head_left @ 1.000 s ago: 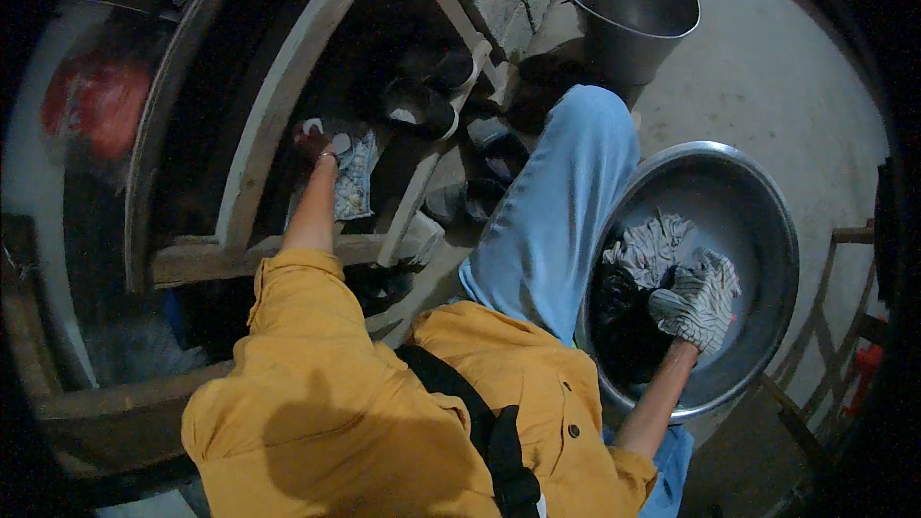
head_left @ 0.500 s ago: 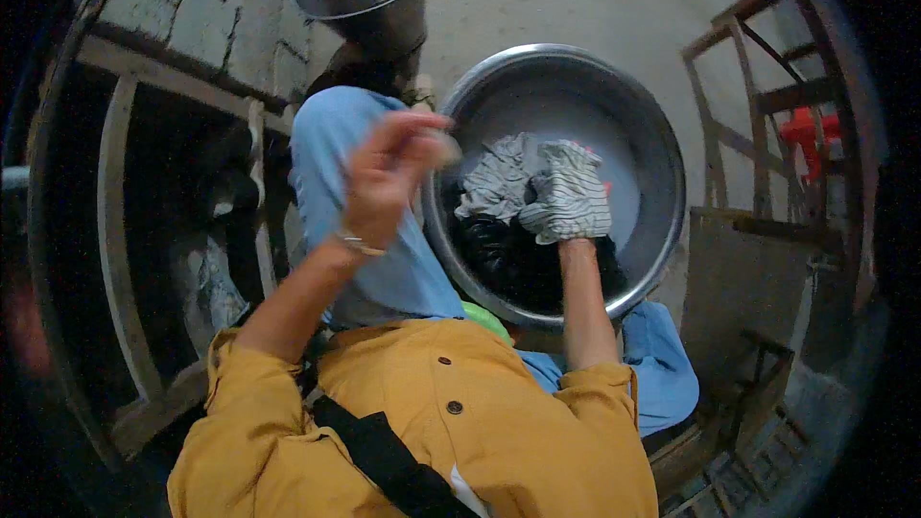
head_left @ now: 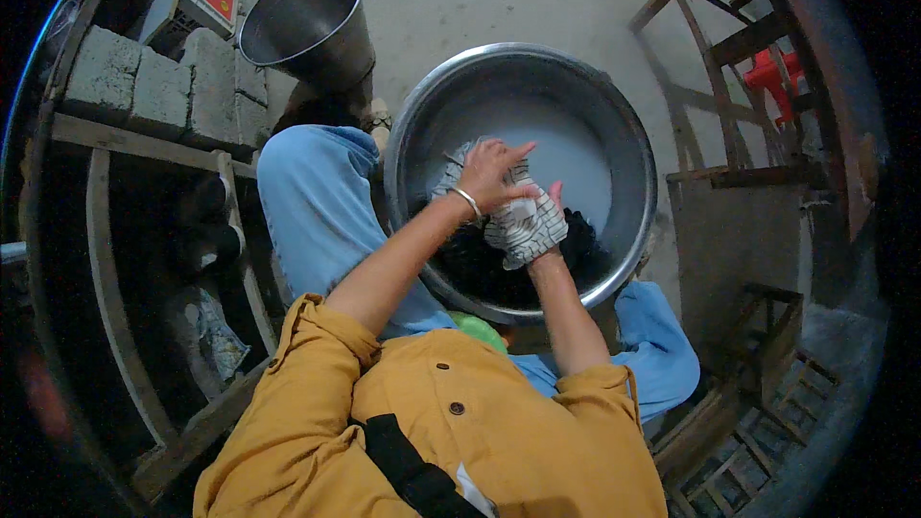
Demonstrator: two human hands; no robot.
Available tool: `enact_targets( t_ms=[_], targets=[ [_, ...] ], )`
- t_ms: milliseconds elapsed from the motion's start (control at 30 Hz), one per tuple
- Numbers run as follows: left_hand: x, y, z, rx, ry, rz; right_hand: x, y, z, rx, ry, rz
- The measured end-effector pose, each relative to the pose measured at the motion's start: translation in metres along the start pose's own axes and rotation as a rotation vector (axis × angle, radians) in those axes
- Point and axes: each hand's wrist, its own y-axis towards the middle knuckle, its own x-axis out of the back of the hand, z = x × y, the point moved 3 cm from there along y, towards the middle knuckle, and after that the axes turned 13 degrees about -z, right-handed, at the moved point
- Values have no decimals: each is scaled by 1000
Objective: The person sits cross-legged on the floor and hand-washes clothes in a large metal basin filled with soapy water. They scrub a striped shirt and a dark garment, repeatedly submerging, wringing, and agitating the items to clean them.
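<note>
- Striped white-and-black cloth (head_left: 523, 221) lying bunched over the near middle of the big steel basin (head_left: 633, 149), above a dark wet heap (head_left: 480, 264) at the basin's near wall.
- Gripping the cloth from below: right hand (head_left: 539, 223), fingers closed around the bundle, thumb poking up at its right edge.
- Resting on top from the left: left hand (head_left: 491, 175), fingers spread and half open, pressing the cloth's upper end rather than closing on it; metal bangle (head_left: 468, 200) at the wrist.
- Running roughly from upper left to lower right: the cloth's long axis, with the left hand at the far end and the right at the near end, both touching it, the right holding more firmly.
- Standing beyond the basin, well apart from both hands: a steel bucket (head_left: 307, 24) beside grey blocks (head_left: 153, 86).
</note>
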Motion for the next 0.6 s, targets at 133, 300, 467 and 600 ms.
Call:
enact_targets(
  t_ms=[133, 300, 467, 600],
  targets=[
    [7, 23, 65, 482, -663, 25, -16, -11, -10, -315, 6, -28],
    [-37, -32, 52, 1041, -1537, 500, 9, 1, -5, -307, -184, -146],
    [-73, -68, 31, 1273, -1625, 378, 71, 12, 10, -137, -214, -389],
    [-88, -73, 28, 1206, -1629, 335, 105, 26, 32, 229, -448, -519]
  ],
)
